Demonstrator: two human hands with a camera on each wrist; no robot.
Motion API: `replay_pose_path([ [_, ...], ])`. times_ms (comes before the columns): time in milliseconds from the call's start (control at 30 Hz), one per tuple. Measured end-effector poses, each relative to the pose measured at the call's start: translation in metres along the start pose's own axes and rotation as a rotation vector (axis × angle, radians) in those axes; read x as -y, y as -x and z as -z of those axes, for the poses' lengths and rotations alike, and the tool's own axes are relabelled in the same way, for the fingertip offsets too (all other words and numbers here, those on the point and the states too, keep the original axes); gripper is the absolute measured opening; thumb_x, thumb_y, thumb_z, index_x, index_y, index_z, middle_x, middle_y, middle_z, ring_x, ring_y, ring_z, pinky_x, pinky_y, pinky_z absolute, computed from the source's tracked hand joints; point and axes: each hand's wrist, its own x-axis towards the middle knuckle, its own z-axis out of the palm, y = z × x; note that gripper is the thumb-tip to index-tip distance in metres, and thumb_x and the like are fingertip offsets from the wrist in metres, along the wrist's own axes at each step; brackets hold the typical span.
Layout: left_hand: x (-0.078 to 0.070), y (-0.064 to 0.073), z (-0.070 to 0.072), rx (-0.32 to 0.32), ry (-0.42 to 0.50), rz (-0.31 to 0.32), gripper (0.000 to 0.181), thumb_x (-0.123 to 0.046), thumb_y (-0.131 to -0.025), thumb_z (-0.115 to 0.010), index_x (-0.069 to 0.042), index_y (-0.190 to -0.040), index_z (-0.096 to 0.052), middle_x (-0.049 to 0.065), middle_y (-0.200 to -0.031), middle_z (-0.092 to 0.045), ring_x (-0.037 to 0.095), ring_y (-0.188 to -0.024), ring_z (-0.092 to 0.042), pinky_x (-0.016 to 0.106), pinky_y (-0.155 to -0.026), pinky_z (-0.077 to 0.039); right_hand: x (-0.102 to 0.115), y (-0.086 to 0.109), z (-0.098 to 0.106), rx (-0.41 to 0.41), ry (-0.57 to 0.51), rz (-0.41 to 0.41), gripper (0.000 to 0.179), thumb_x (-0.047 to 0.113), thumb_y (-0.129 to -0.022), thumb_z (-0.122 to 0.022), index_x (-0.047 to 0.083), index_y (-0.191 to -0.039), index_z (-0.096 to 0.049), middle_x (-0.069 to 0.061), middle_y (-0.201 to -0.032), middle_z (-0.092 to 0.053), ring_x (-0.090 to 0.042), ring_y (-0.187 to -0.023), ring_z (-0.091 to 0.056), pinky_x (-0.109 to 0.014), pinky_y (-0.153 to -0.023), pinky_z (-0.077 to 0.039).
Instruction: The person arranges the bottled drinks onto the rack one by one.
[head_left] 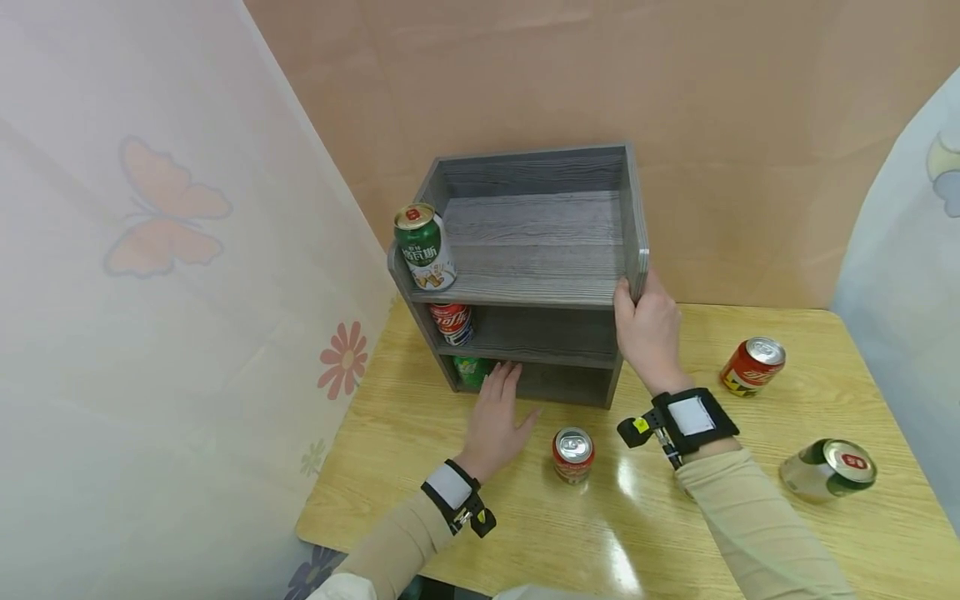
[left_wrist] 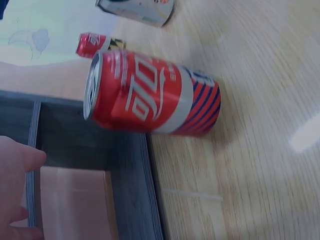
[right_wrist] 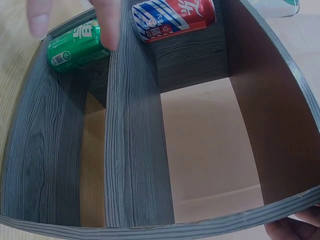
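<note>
A grey wooden shelf unit (head_left: 540, 310) stands on the table, and my right hand (head_left: 651, 333) grips its right side panel. My left hand (head_left: 495, 421), fingers straight and holding nothing, is in front of the lowest compartment. Its fingertips are near the green can (right_wrist: 77, 46) at that compartment's left end. A red cola can (head_left: 452, 323) stands on the middle shelf at the left, and a green and white can (head_left: 427, 250) on the top level. Another red cola can (left_wrist: 150, 95) stands upright on the table, right of my left hand and apart from it.
On the right of the table (head_left: 360, 467) are a red and yellow can (head_left: 752, 367) and a white and green can (head_left: 827, 471). A patterned curtain (head_left: 225, 333) hangs at the left, and a brown backdrop (head_left: 735, 150) rises behind the shelf unit.
</note>
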Motion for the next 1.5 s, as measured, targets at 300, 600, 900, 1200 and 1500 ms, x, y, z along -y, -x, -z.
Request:
replay_pose_path([
  [300,-0.021,0.005,-0.016,0.181,0.0,-0.023,0.081,-0.052,-0.096,-0.067,-0.005,-0.156,-0.037,0.016,-0.158,-0.037,0.03,-0.145,-0.035,0.041,-0.114,-0.033,0.003,0.0,0.002,-0.003,-0.009,0.008,0.036,0.022,-0.107,-0.045,-0.008,-0.124,-0.057,-0.025,-0.103,-0.067,-0.035,-0.07,-0.056,-0.042,-0.055,-0.036],
  [600,-0.039,0.013,-0.027,0.338,0.036,-0.036,0.071,-0.059,-0.091,-0.069,-0.011,-0.143,-0.058,0.003,-0.137,-0.061,0.016,-0.119,-0.06,0.029,-0.091,-0.051,0.001,0.0,0.0,-0.01,-0.006,0.014,0.036,0.022,-0.106,-0.045,-0.008,-0.123,-0.056,-0.024,-0.098,-0.067,-0.034,-0.067,-0.055,-0.042,-0.054,-0.035],
  [900,-0.04,0.017,-0.036,0.373,0.139,-0.012,0.072,-0.054,-0.084,-0.08,-0.014,-0.14,-0.059,-0.003,-0.128,-0.065,0.006,-0.108,-0.062,0.021,-0.083,-0.051,0.002,0.0,0.0,-0.008,-0.014,0.003,0.036,0.022,-0.107,-0.045,-0.008,-0.123,-0.056,-0.023,-0.095,-0.066,-0.033,-0.065,-0.054,-0.042,-0.053,-0.034],
  [1200,-0.043,0.017,-0.044,0.345,0.075,-0.014,0.074,-0.053,-0.08,-0.084,-0.013,-0.136,-0.058,-0.002,-0.125,-0.064,0.008,-0.106,-0.062,0.022,-0.084,-0.051,0.002,0.0,0.001,-0.02,-0.016,0.011,0.037,0.022,-0.106,-0.046,-0.008,-0.125,-0.056,-0.026,-0.103,-0.068,-0.036,-0.07,-0.056,-0.042,-0.055,-0.034],
  [1500,-0.047,0.021,-0.053,0.316,0.045,0.023,0.072,-0.047,-0.08,-0.086,-0.009,-0.134,-0.057,0.001,-0.117,-0.065,0.009,-0.096,-0.064,0.021,-0.076,-0.052,0.002,0.0,0.001,-0.009,0.001,0.0,0.037,0.024,-0.107,-0.045,-0.007,-0.123,-0.057,-0.022,-0.091,-0.064,-0.033,-0.065,-0.054,-0.041,-0.052,-0.034],
])
